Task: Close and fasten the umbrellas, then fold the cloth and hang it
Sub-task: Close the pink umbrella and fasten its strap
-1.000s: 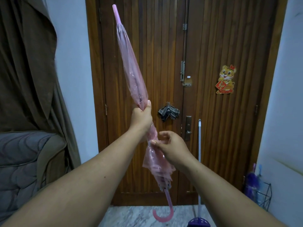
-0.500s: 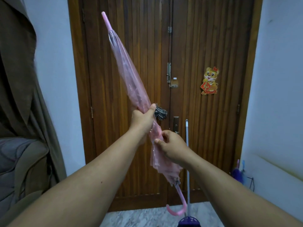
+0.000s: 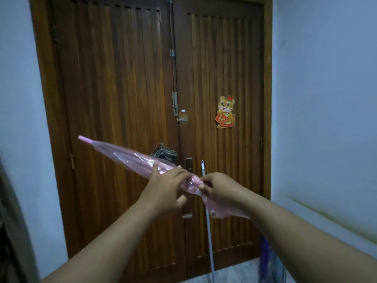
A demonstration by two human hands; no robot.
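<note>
A closed pink see-through umbrella lies almost level in front of me, its tip pointing up and to the left. My left hand grips its folded canopy near the middle, thumb on top. My right hand pinches the bunched plastic just to the right of that. The lower canopy passes behind my right forearm and the handle is hidden. A checked cloth hangs on the door handle behind the umbrella, partly covered by it.
A brown double wooden door with a tiger sticker fills the view ahead. A pale mop pole leans against the door. A purple item stands at the lower right by the white wall.
The umbrella has swung down from nearly upright to almost level, tip now left. Both hands stayed on its middle. The view has shifted left and closer to the door.
</note>
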